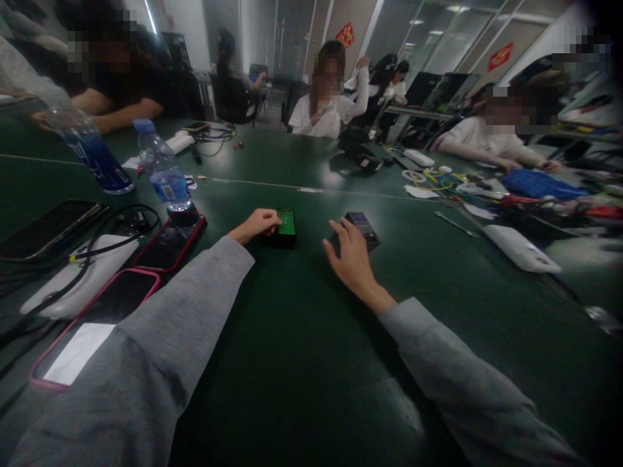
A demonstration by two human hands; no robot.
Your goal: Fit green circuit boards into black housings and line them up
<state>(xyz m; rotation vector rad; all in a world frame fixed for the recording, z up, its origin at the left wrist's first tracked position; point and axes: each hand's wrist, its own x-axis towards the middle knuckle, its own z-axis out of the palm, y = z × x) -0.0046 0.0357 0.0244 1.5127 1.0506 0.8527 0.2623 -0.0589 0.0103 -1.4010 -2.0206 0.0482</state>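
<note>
My left hand (256, 226) rests on the dark green table (302, 337), its fingers curled and pinched on the near edge of a small black box with a green circuit board (286, 227) on top. My right hand (351, 259) lies beside it with fingers stretched out and apart, its fingertips reaching a small dark device with a pale screen (363, 227). Both arms wear grey sleeves.
Phones in a red case (170, 241) and a pink case (92, 327), a white power bank (80, 275) with black cables and two water bottles (163, 168) lie at left. A white box (520, 250), wires and tools lie at right. Several people sit around the far side.
</note>
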